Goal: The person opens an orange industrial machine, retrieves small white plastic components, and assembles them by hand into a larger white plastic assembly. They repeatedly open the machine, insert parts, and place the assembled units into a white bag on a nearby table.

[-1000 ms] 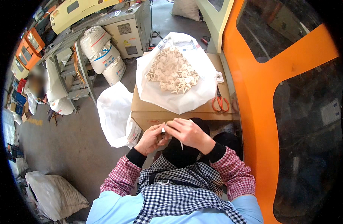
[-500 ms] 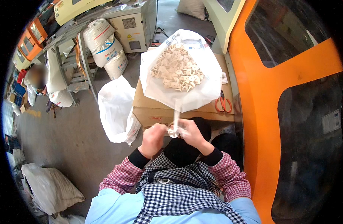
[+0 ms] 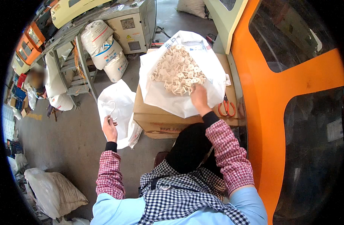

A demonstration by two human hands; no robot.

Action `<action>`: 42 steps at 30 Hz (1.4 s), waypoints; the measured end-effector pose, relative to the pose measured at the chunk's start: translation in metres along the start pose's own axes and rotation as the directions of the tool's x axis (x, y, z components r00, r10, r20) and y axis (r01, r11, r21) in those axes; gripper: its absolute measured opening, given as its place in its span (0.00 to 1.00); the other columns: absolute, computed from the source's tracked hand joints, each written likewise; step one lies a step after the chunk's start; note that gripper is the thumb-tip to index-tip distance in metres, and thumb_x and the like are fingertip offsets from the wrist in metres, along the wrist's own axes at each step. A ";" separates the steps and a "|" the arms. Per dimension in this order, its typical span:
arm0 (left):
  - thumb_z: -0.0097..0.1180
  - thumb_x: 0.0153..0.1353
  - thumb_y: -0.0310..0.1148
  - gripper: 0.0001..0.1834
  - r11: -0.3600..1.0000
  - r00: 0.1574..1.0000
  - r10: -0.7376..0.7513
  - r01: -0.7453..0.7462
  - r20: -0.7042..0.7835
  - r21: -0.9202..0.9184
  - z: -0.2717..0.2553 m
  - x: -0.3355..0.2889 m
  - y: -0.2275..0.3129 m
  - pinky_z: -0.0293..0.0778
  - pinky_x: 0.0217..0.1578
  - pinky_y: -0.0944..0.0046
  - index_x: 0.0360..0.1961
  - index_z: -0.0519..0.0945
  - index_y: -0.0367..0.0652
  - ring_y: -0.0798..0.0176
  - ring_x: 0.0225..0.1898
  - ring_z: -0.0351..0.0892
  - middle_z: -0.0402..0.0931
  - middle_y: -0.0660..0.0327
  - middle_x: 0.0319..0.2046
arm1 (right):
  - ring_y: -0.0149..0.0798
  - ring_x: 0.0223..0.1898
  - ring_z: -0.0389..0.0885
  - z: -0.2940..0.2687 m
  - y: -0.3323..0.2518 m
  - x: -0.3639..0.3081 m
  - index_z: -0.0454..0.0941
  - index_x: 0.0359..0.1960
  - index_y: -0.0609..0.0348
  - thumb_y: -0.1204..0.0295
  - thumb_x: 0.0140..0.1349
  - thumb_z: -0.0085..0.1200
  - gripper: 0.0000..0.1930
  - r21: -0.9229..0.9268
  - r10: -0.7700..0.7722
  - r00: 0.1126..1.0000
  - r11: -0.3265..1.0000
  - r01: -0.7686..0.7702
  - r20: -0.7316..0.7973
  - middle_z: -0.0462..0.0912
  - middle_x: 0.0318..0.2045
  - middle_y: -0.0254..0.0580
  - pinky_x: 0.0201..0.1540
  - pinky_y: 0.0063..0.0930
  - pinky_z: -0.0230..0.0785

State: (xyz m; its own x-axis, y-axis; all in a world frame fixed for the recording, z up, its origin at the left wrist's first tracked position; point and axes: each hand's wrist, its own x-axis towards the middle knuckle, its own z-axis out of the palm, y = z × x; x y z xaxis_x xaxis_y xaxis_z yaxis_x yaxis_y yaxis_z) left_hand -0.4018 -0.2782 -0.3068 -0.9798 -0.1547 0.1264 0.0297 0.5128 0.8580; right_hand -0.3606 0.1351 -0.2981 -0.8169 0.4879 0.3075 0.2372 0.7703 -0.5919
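Observation:
My left hand (image 3: 110, 129) is out to the left, its fingers closed on a white plastic hook (image 3: 112, 106) with a curved end. It is held over the mouth of a white bag (image 3: 123, 95) that stands beside the cardboard box. My right hand (image 3: 199, 98) reaches to the near right edge of a pile of cream plastic parts (image 3: 175, 69) with round discs and short stems. Its fingers are pinched at one of these disc parts, the fingertips partly hidden among them. The pile lies in an opened white sack (image 3: 160, 101) on top of the box.
The cardboard box (image 3: 160, 125) stands in front of my knees. Red-handled scissors (image 3: 227, 108) lie at its right side. An orange machine (image 3: 262, 123) rises close on the right. Full sacks (image 3: 104, 45) are stacked by a metal step frame (image 3: 80, 90); another sack (image 3: 55, 191) is lower left.
My hands were together over my lap, working on a small white piece. Now they are apart: the left has moved out over the bag with the hook, the right forward to the pile.

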 end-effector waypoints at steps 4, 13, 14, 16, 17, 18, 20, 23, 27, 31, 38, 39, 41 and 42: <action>0.54 0.58 0.27 0.18 0.971 0.994 0.109 -0.104 -0.012 0.216 0.010 -0.010 -0.018 0.73 0.36 0.63 0.49 0.70 0.34 0.59 0.35 0.76 0.71 0.50 0.43 | 0.59 0.36 0.76 0.004 0.044 0.034 0.74 0.32 0.69 0.75 0.54 0.47 0.08 -0.055 -0.011 0.980 0.998 0.000 -0.200 0.77 0.30 0.61 0.40 0.47 0.67; 0.55 0.53 0.20 0.12 0.898 0.893 0.429 -0.406 0.136 -0.170 0.046 -0.090 0.121 0.70 0.32 0.69 0.40 0.74 0.36 0.65 0.28 0.73 0.73 0.57 0.31 | 0.55 0.32 0.76 -0.015 0.012 0.025 0.74 0.28 0.68 0.76 0.56 0.50 0.06 -0.058 -0.092 0.970 0.995 0.081 -0.224 0.77 0.26 0.56 0.35 0.41 0.69; 0.56 0.53 0.20 0.11 0.888 0.881 0.438 -0.393 0.180 -0.237 0.054 -0.097 0.137 0.71 0.32 0.68 0.40 0.75 0.35 0.65 0.29 0.74 0.74 0.57 0.31 | 0.54 0.31 0.76 -0.028 -0.005 0.012 0.74 0.28 0.68 0.75 0.56 0.51 0.06 0.009 -0.084 0.958 0.996 0.090 -0.275 0.77 0.25 0.55 0.34 0.39 0.69; 0.58 0.53 0.21 0.20 0.887 0.878 0.363 -0.224 0.312 -0.404 0.070 -0.107 0.166 0.73 0.34 0.69 0.48 0.72 0.34 0.68 0.32 0.75 0.75 0.56 0.37 | 0.40 0.23 0.80 -0.056 -0.037 -0.023 0.74 0.29 0.69 0.76 0.57 0.53 0.06 0.212 -0.076 0.959 0.968 0.137 -0.275 0.78 0.22 0.49 0.27 0.27 0.71; 0.59 0.53 0.22 0.27 0.870 0.849 0.322 -0.090 0.419 -0.485 0.081 -0.106 0.181 0.73 0.33 0.70 0.55 0.66 0.33 0.69 0.32 0.75 0.73 0.54 0.42 | 0.35 0.21 0.80 -0.070 -0.053 -0.043 0.75 0.30 0.69 0.76 0.58 0.53 0.06 0.274 -0.042 0.971 0.956 0.108 -0.235 0.79 0.22 0.46 0.25 0.23 0.71; 0.54 0.56 0.21 0.32 0.846 0.797 0.346 -0.038 0.494 -0.532 0.088 -0.107 0.194 0.72 0.37 0.72 0.61 0.57 0.35 0.73 0.36 0.72 0.68 0.55 0.50 | 0.41 0.26 0.81 -0.081 -0.069 -0.066 0.77 0.31 0.64 0.73 0.56 0.55 0.06 0.533 0.082 0.989 0.846 -0.003 -0.123 0.80 0.26 0.48 0.29 0.28 0.71; 0.56 0.54 0.21 0.35 0.791 0.768 0.454 -0.115 0.451 -0.601 0.097 -0.114 0.216 0.72 0.37 0.71 0.63 0.55 0.36 0.71 0.36 0.71 0.67 0.54 0.51 | 0.32 0.23 0.80 -0.103 -0.091 -0.094 0.77 0.32 0.67 0.76 0.57 0.55 0.05 0.507 0.051 0.976 0.859 0.066 -0.213 0.81 0.26 0.46 0.29 0.24 0.71; 0.55 0.54 0.21 0.29 0.724 0.659 0.636 -0.331 0.401 -0.605 0.092 -0.124 0.235 0.72 0.37 0.69 0.58 0.63 0.35 0.67 0.35 0.73 0.72 0.53 0.45 | 0.28 0.24 0.79 -0.131 -0.109 -0.122 0.76 0.34 0.70 0.79 0.59 0.51 0.05 0.718 0.079 0.993 0.696 0.011 -0.092 0.81 0.26 0.41 0.28 0.20 0.73; 0.51 0.55 0.19 0.19 0.663 0.599 0.722 -0.456 0.346 -0.594 0.080 -0.141 0.241 0.72 0.36 0.68 0.49 0.71 0.34 0.62 0.34 0.75 0.74 0.52 0.37 | 0.28 0.26 0.80 -0.153 -0.117 -0.143 0.75 0.36 0.70 0.80 0.60 0.50 0.05 0.729 0.000 0.990 0.677 0.102 -0.138 0.81 0.27 0.41 0.30 0.20 0.75; 0.45 0.58 0.19 0.14 0.667 0.621 0.699 -0.386 0.356 -0.637 0.077 -0.152 0.239 0.72 0.35 0.69 0.46 0.73 0.32 0.63 0.34 0.75 0.74 0.53 0.36 | 0.28 0.27 0.81 -0.155 -0.124 -0.157 0.75 0.36 0.70 0.80 0.59 0.51 0.05 0.746 -0.004 0.980 0.649 0.152 -0.197 0.81 0.28 0.41 0.30 0.20 0.76; 0.43 0.61 0.21 0.18 0.648 0.523 0.570 0.189 0.634 -0.738 0.069 -0.159 0.246 0.69 0.38 0.73 0.53 0.69 0.34 0.71 0.37 0.71 0.72 0.61 0.39 | 0.32 0.27 0.81 -0.167 -0.123 -0.164 0.73 0.38 0.71 0.80 0.61 0.48 0.06 0.828 0.121 0.983 0.558 0.046 -0.136 0.81 0.29 0.46 0.30 0.23 0.77; 0.43 0.61 0.21 0.19 0.577 0.493 0.584 0.306 0.644 -0.757 0.067 -0.160 0.247 0.69 0.38 0.74 0.54 0.68 0.34 0.72 0.37 0.71 0.71 0.62 0.40 | 0.33 0.27 0.81 -0.170 -0.122 -0.165 0.73 0.38 0.71 0.80 0.61 0.47 0.06 0.843 0.120 0.985 0.536 0.041 -0.124 0.81 0.29 0.46 0.30 0.24 0.77; 0.47 0.60 0.22 0.19 0.554 0.424 0.583 0.417 0.693 -0.721 0.062 -0.160 0.250 0.69 0.40 0.74 0.54 0.68 0.33 0.73 0.40 0.70 0.69 0.62 0.44 | 0.32 0.27 0.81 -0.176 -0.120 -0.167 0.73 0.38 0.71 0.81 0.62 0.47 0.06 0.860 0.102 0.988 0.507 0.051 -0.119 0.81 0.29 0.46 0.30 0.24 0.77; 0.48 0.60 0.23 0.19 0.581 0.428 0.567 0.399 0.704 -0.710 0.062 -0.162 0.253 0.69 0.41 0.74 0.54 0.68 0.32 0.73 0.40 0.70 0.69 0.62 0.43 | 0.32 0.27 0.81 -0.178 -0.119 -0.168 0.73 0.38 0.71 0.81 0.61 0.47 0.06 0.843 0.092 0.987 0.534 0.063 -0.132 0.80 0.28 0.46 0.30 0.24 0.77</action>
State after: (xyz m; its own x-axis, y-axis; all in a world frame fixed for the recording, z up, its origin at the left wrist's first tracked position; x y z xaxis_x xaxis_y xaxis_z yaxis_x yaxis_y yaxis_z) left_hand -0.2476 -0.0716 -0.1414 -0.5413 0.8191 0.1897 -0.2333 -0.3631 0.9021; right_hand -0.1583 0.0340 -0.1468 -0.7154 0.6063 0.3472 -0.3678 0.0957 -0.9250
